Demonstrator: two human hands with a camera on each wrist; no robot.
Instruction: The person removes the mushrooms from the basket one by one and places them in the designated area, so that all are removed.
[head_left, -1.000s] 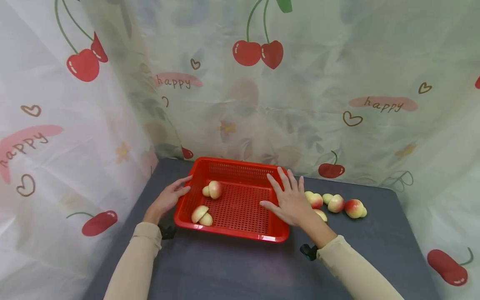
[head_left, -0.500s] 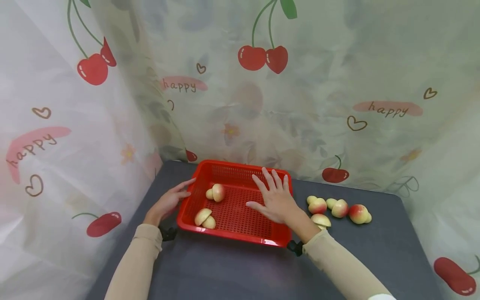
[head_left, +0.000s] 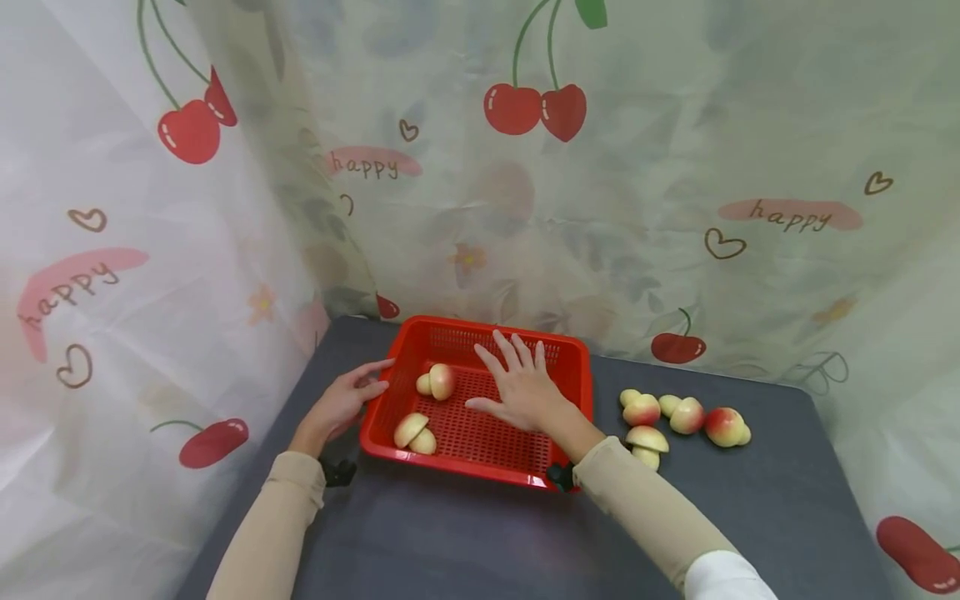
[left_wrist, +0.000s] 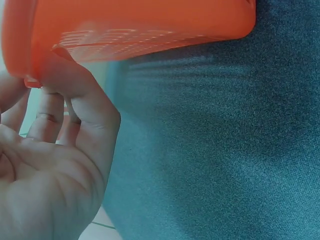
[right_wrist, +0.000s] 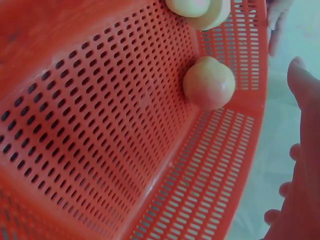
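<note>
A red plastic basket holds two toy mushrooms: a pink-capped mushroom towards the back and a pale mushroom by the front left corner. My left hand holds the basket's left rim; in the left wrist view its fingers bend against the outer wall under the lip. Above the basket's interior hovers my right hand, fingers spread and nothing in them. The right wrist view shows the pink-capped mushroom resting against the basket's slotted side, below that hand's fingers.
Right of the basket, several more toy mushrooms lie on the dark table: a pale-capped mushroom in front, a red-capped mushroom farthest right, others between. A cherry-printed curtain hangs close behind the basket and at both sides.
My right hand has moved left, from the basket's right rim to over its middle, fingers still spread. The left hand stays at the left rim. The whole view has shifted slightly.
</note>
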